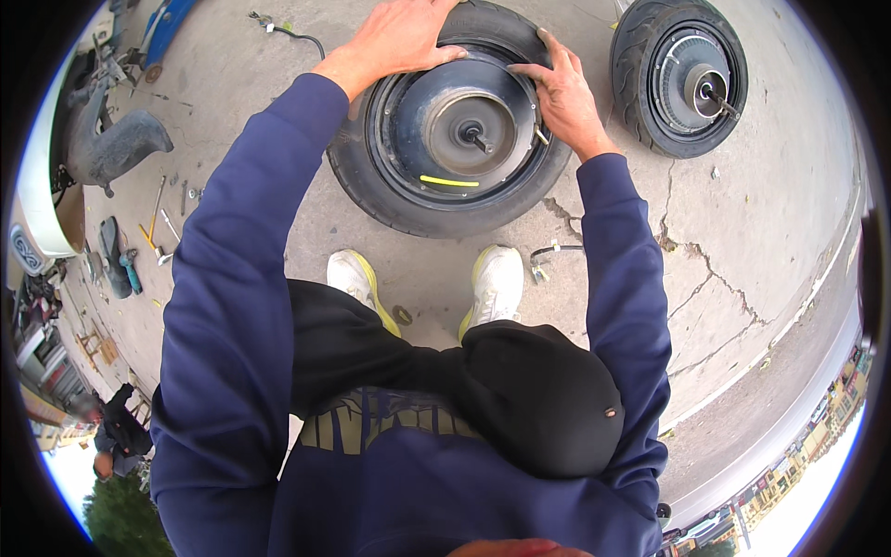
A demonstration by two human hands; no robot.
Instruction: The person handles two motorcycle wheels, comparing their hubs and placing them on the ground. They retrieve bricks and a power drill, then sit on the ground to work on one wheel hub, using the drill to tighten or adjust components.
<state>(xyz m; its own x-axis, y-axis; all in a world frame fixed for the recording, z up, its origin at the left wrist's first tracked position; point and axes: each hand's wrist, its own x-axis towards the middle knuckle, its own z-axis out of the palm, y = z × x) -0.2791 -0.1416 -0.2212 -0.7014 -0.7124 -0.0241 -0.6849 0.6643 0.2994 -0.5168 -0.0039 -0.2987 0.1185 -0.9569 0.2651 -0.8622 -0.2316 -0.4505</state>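
Note:
A black tyre (371,190) lies around a dark hub-motor wheel (436,148), which rests flat on the ground before my feet. A threaded axle stub (478,139) rises from the wheel's centre. My left hand (404,35) grips the tyre's far left side, its thumb along the inner edge; some fingertips are cut off by the frame. On the far right side, my right hand (568,100) holds the tyre too, thumb reaching in toward the rim and fingers over the rubber. Near it, a brass-coloured valve stem (540,136) sticks out. A bright yellow strip (449,181) shows on the wheel's near part.
Another hub-motor wheel with its tyre (682,79) stands at the far right. Cables (288,32) lie on the cracked concrete (742,204). To the left are a hammer (153,232), other tools (116,260) and vehicle parts (121,148). A person (121,432) is at the lower left.

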